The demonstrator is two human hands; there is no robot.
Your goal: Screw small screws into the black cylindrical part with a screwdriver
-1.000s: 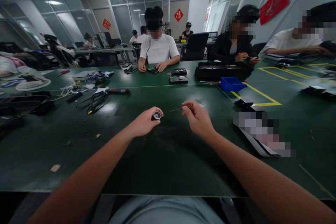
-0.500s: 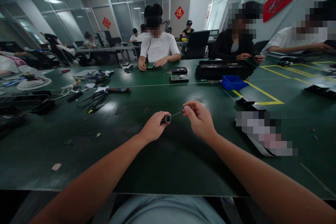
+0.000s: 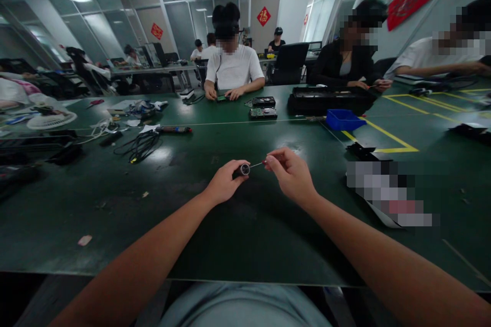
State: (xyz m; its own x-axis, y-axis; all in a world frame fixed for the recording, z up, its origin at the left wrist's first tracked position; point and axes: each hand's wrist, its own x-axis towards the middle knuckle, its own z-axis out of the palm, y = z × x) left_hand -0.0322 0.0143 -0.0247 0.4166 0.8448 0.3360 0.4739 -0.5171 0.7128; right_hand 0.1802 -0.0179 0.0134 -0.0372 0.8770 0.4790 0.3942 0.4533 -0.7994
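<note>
My left hand [image 3: 222,183] is closed around a small dark cylinder [image 3: 244,169], whose round, silver-rimmed end faces me. My right hand [image 3: 293,174] pinches a thin screwdriver [image 3: 258,164] with a reddish handle end. Its metal shaft points left, and the tip meets or passes by the cylinder's rim; which of these I cannot tell. Most of the screwdriver's handle is hidden by my fingers. Both hands are above the green table [image 3: 245,235].
Cables [image 3: 140,147] and a dark tool [image 3: 174,130] lie to the left. Circuit boards [image 3: 263,113], a black tray [image 3: 330,101] and a blue bin [image 3: 344,120] stand farther back. A blurred-out packet [image 3: 383,196] lies at right. A person [image 3: 233,69] works opposite.
The hands keep nearly the same pose. The screwdriver's handle shows less behind the right fingers, and the view has shifted slightly.
</note>
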